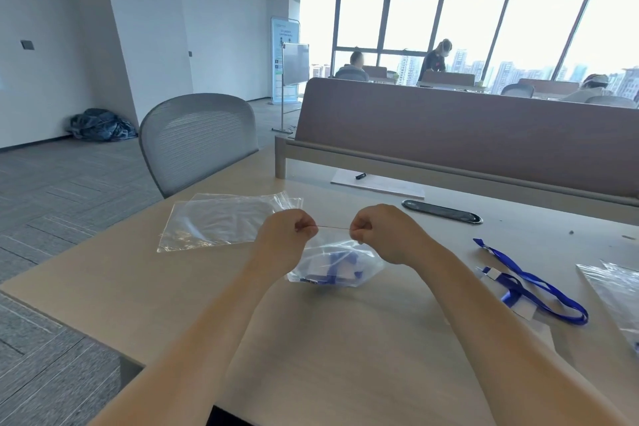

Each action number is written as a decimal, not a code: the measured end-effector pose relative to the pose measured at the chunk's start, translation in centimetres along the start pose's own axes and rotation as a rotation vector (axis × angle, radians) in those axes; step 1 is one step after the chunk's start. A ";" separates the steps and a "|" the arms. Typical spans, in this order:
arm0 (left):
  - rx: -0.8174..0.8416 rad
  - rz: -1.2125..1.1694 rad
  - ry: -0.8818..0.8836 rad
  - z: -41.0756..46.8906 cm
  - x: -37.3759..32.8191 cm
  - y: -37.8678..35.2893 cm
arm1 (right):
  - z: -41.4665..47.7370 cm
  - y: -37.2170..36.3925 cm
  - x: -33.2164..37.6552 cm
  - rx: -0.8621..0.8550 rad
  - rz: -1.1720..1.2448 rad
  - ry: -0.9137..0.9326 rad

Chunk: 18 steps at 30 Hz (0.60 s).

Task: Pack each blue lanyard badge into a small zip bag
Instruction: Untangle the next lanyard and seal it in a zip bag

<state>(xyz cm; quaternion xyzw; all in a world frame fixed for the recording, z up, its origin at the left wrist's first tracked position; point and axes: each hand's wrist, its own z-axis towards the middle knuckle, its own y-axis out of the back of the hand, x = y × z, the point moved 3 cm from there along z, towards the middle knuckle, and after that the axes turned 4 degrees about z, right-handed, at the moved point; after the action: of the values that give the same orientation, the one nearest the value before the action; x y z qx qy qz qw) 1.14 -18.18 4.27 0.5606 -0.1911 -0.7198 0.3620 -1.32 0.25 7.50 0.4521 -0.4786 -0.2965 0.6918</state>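
Note:
A small clear zip bag point(337, 270) stands on the desk at the centre, with a blue lanyard badge point(333, 268) bunched inside it. My left hand point(287, 233) pinches the left end of the bag's top strip. My right hand point(378, 232) pinches the right end, and the strip is stretched taut between them. A loose blue lanyard badge point(529, 282) lies on the desk to the right. An empty clear zip bag point(224, 221) lies flat behind my left hand.
More clear bags point(615, 290) lie at the right edge of the wooden desk point(328, 339). Behind my hands are a black oval cable port point(442, 211), a paper sheet with a pen point(377, 183) and a brown divider panel point(466, 128). A grey mesh chair point(197, 138) stands at the desk's far left.

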 end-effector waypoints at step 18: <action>0.018 0.214 -0.125 0.0 -1.6 -0.7 | 0.0 -0.3 -0.5 -0.039 0.028 0.002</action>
<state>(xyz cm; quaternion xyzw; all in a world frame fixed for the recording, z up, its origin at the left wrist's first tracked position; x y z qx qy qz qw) 1.07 -16.49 4.86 0.4940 -0.2785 -0.7090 0.4192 -1.47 0.56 7.06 0.4322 -0.4784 -0.2954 0.7050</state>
